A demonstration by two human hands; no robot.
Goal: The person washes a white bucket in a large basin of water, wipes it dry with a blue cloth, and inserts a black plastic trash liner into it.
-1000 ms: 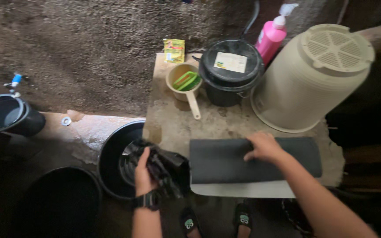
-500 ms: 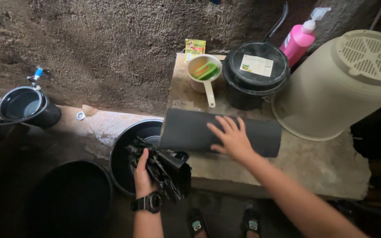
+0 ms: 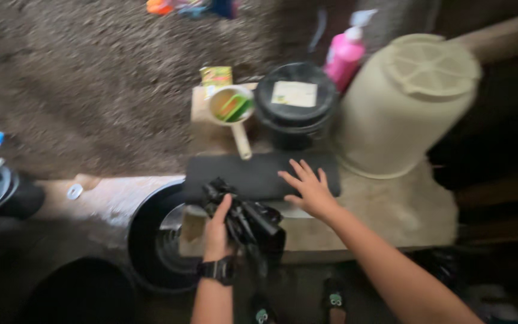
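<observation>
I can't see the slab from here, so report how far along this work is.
Done: the mat lies flat across the slab, in front of the pail and scoop. In hand: the right hand rests open on the mat; the left hand has its grip shut on a bunched black bag beside the basin. Left: the bag is not yet put down or spread out.
</observation>
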